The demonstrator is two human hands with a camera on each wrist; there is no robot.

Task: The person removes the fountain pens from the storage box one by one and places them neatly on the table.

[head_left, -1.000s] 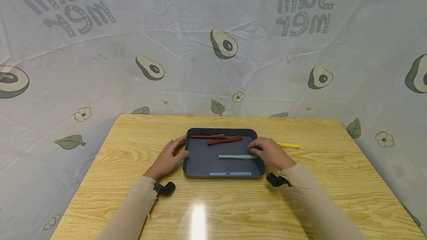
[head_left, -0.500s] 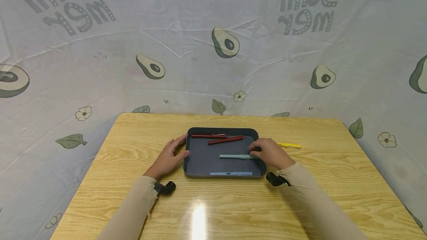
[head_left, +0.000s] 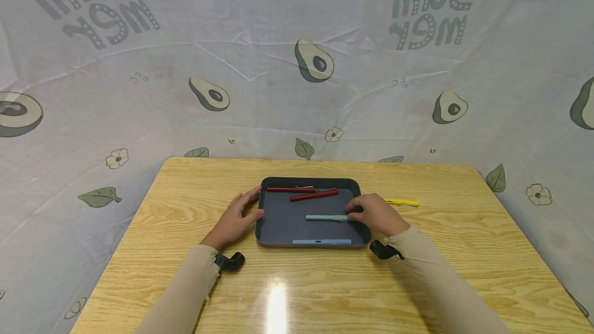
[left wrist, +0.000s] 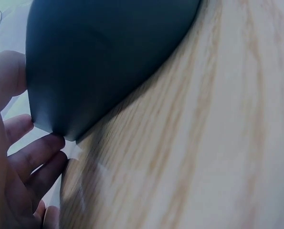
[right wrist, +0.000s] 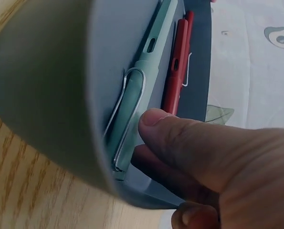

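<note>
Two hands [head_left: 232, 223] [head_left: 377, 214] at opposite tray [head_left: 280, 227] ends

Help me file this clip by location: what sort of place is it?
Probably an indoor spot set up for tabletop recording: a creased avocado-print cloth hangs behind a wood-grain table, where a dark tray holds pens.
</note>
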